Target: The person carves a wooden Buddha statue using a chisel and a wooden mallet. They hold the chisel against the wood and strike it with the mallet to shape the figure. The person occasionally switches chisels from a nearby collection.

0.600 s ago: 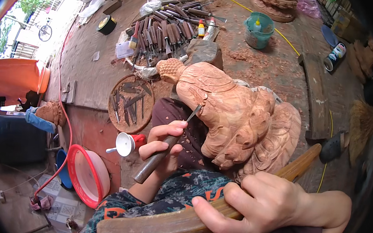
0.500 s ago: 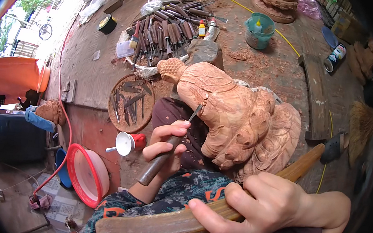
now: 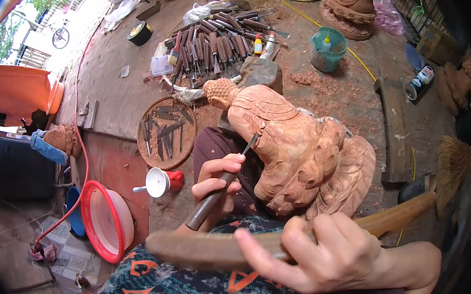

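Observation:
My left hand [image 3: 218, 180] is closed round a carving chisel [image 3: 211, 202], its dark handle end toward me. The chisel's blade tip meets the carved wooden figure [image 3: 291, 146] near its shoulder and arm. This figure lies tilted across my lap, its knobbed head to the left and its broad base to the right. My right hand [image 3: 333, 251] grips a long curved wooden club [image 3: 199, 247] by the middle. The club's blurred thick end hangs just below the chisel's handle end, apart from it; the other end points up to the right.
Beyond the figure lies a heap of chisels [image 3: 211, 44]. A round tray [image 3: 188, 140] of blades sits left of it. Also around are a green bucket [image 3: 328, 50], a wooden plank [image 3: 396, 133], a spray can [image 3: 420, 83], a red-rimmed basin [image 3: 89, 218] and a red-and-white cup [image 3: 158, 183].
My right hand's club has swung upward, its thick end rising toward the chisel's handle. The chisel stays against the figure. The whole view has shifted slightly.

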`<action>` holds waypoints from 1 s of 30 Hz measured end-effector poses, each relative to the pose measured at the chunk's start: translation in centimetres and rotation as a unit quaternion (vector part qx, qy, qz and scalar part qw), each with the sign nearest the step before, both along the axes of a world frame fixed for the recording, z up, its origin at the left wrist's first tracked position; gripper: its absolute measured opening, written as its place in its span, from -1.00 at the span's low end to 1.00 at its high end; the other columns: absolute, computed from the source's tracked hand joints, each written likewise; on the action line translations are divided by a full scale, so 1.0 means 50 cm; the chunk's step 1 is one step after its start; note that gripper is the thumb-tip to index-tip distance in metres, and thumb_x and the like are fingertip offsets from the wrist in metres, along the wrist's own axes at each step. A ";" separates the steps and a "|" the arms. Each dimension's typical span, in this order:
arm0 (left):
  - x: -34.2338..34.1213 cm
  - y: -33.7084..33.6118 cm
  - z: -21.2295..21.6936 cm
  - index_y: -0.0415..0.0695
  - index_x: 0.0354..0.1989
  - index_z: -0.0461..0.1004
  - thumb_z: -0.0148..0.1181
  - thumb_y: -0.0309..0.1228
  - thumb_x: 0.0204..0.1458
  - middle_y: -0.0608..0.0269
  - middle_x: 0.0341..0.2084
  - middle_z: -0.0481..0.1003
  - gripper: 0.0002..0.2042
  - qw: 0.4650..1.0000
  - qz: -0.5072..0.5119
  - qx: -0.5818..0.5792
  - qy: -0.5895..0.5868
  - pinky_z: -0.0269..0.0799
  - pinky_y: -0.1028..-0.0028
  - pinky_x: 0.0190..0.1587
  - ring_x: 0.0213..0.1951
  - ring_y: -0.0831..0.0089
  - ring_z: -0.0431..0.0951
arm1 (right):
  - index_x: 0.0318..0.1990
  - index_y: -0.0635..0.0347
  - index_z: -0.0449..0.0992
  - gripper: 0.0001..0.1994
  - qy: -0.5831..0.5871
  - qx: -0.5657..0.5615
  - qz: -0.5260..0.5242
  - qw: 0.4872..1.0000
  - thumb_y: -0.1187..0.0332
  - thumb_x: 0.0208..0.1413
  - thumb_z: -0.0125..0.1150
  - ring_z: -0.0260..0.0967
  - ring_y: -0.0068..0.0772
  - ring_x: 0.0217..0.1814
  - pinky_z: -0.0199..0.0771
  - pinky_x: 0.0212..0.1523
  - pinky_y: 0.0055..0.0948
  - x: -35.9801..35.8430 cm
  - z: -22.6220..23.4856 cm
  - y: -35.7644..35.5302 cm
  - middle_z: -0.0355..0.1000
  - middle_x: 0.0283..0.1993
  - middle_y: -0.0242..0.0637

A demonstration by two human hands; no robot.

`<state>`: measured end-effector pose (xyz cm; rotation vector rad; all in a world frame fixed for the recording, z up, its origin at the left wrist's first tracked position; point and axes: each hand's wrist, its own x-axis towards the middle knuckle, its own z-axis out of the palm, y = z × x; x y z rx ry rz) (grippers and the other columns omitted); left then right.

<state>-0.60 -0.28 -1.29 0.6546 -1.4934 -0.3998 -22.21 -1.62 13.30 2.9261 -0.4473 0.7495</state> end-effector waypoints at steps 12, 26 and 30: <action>0.010 0.001 0.025 -0.09 -0.14 0.06 0.08 -0.45 0.09 -0.14 -0.22 0.34 -0.70 0.999 0.039 -0.005 -0.008 0.44 0.00 -0.09 -0.14 -0.05 0.45 | -0.02 -0.24 0.47 -0.54 -0.019 0.050 0.032 0.998 0.32 -0.21 0.11 -0.03 -0.68 -0.68 -0.04 -0.68 -0.72 -0.018 -0.024 -0.011 0.05 -0.61 -0.53; 0.012 0.004 0.028 -0.05 -0.15 0.09 0.12 -0.37 0.08 -0.09 -0.24 0.36 -0.69 0.996 0.039 0.072 0.032 0.44 0.07 -0.07 -0.17 0.01 0.47 | -0.04 -0.14 0.47 -0.62 -0.030 0.126 0.047 0.990 0.28 -0.11 0.09 -0.02 -0.68 -0.69 -0.04 -0.70 -0.70 -0.020 -0.029 -0.014 0.07 -0.60 -0.54; 0.010 0.001 0.022 -0.09 -0.15 0.08 0.10 -0.47 0.08 -0.11 -0.23 0.33 -0.70 0.997 0.009 0.063 0.031 0.40 0.00 -0.05 -0.15 0.04 0.44 | -0.04 -0.08 0.45 -0.64 -0.035 0.109 0.065 0.991 0.32 -0.08 0.05 -0.01 -0.69 -0.69 -0.03 -0.69 -0.69 -0.020 -0.029 -0.016 0.10 -0.59 -0.53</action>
